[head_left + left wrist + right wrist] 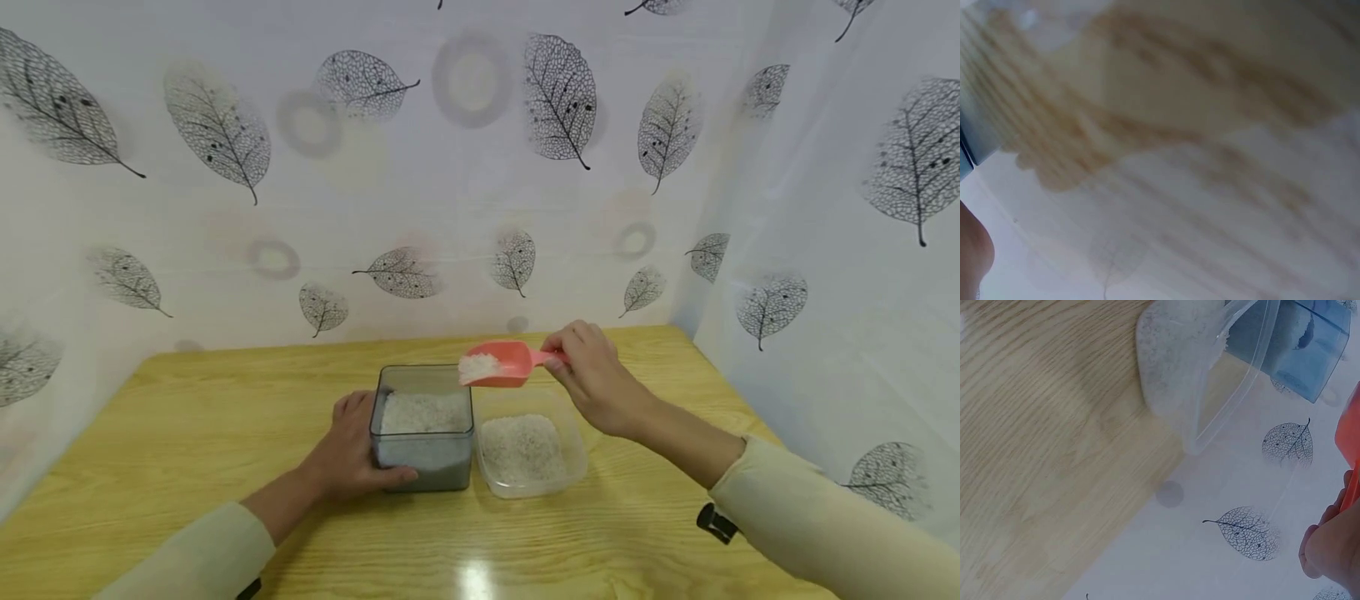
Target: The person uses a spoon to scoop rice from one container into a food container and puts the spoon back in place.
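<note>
My right hand grips the handle of a pink scoop. In the scoop lies a heap of white grains, held above the gap between two containers. My left hand holds a grey see-through square container at its left side, thumb across the front and fingers behind. White grains fill part of that container. Just right of it stands a clear plastic tub with a layer of speckled white grains. The right wrist view shows the scoop at the right edge, above both containers.
Everything stands on a wooden table. A pale curtain with a leaf print hangs behind the table and along its right side. A small black object shows under the right sleeve.
</note>
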Available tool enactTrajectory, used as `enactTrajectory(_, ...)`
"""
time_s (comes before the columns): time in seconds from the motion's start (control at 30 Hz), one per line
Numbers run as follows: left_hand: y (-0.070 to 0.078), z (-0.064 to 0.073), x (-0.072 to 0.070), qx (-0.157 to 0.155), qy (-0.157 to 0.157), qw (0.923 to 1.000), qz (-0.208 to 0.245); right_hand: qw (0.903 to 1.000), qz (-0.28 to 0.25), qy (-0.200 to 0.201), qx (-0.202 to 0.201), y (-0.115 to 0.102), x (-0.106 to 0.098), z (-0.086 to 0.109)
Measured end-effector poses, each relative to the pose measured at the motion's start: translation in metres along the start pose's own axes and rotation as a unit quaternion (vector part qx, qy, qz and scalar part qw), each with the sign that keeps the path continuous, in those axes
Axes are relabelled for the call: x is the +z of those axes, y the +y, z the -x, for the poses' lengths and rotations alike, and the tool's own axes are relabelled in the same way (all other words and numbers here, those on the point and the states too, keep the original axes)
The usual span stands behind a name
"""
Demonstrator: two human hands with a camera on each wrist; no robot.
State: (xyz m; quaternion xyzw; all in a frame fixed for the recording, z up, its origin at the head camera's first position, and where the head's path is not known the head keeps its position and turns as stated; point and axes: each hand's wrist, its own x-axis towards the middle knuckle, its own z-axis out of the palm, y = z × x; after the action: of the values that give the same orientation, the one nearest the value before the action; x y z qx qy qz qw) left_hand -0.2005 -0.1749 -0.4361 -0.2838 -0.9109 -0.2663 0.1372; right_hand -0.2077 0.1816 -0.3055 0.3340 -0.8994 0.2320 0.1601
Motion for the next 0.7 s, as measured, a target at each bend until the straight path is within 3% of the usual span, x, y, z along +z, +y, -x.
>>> enactTrajectory(0.4, -0.002, 0.0, 0.001, 0.004, 0.003, 1.0, 0.001, 0.9992, 0.02, -0.001, -0.034, 0.03, 0.002, 0.035)
enactTrajectory(0.7, 0.0, 0.0, -0.002, 0.005, 0.002, 1.0, 0.007, 0.996, 0.056, -0.055, -0.044, 0.04, 0.009, 0.048)
